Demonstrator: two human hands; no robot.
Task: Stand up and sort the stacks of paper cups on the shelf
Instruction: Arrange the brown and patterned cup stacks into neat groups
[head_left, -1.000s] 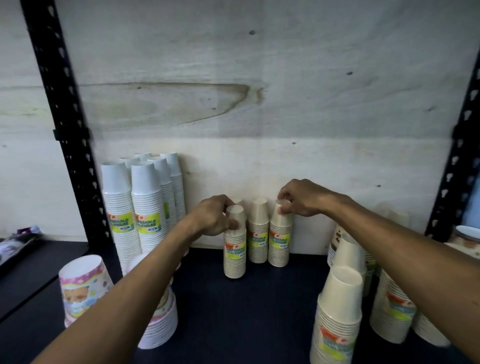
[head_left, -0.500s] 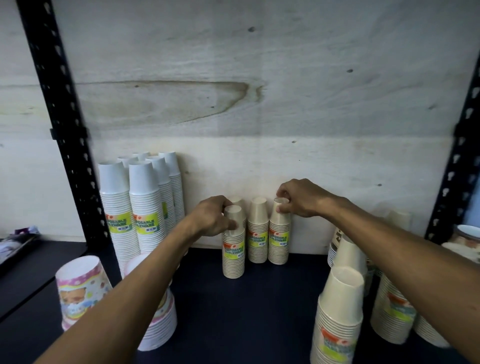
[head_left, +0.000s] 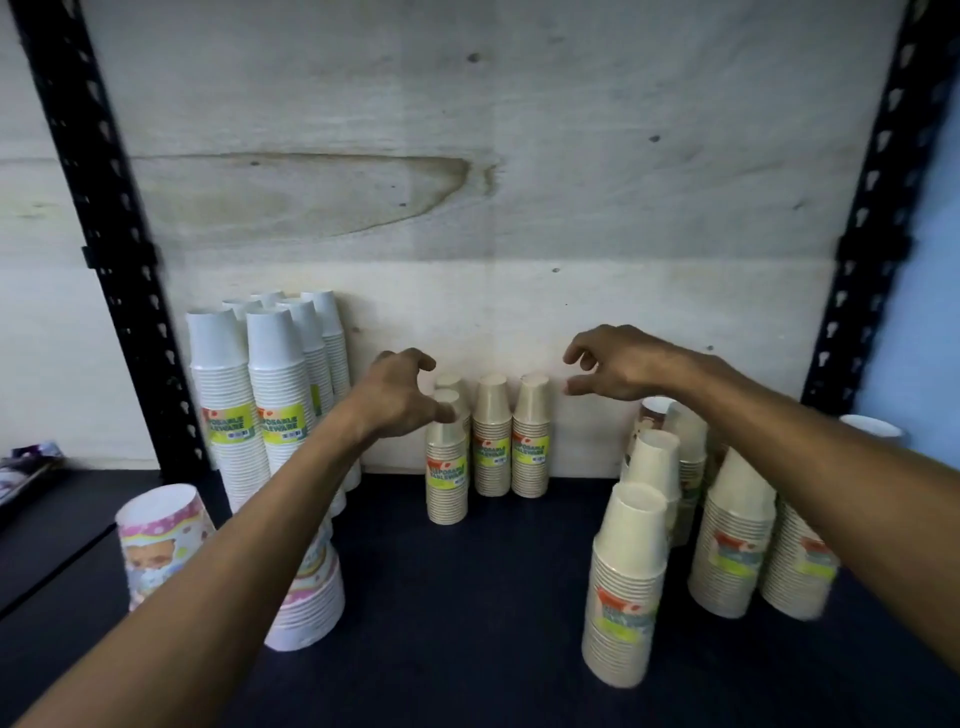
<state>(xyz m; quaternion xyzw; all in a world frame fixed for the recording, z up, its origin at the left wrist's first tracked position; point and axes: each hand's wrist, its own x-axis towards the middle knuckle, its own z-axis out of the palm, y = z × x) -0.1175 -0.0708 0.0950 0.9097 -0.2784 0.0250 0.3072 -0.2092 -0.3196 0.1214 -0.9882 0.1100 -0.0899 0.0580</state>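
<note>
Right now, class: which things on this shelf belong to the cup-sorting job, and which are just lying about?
Job: small beige cup stacks; tall white cup stacks; cartoon-print cup stacks; larger cream cup stacks; left hand; right hand.

Lying about: a blurred packet at far left.

Small cup stacks (head_left: 491, 436) upright, shelf (head_left: 467, 597) rear.

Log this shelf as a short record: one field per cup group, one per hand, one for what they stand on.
shelf: dark shelf board, pale plywood back panel
back left: tall white cup stacks, upright, green labels
centre: small beige cup stacks, upright, near the back panel
front left: patterned cup stacks, upside down
right: larger beige cup stacks, upright
left hand: open, at the top of the front small stack
right hand: open, above the small stacks, holding nothing
</note>
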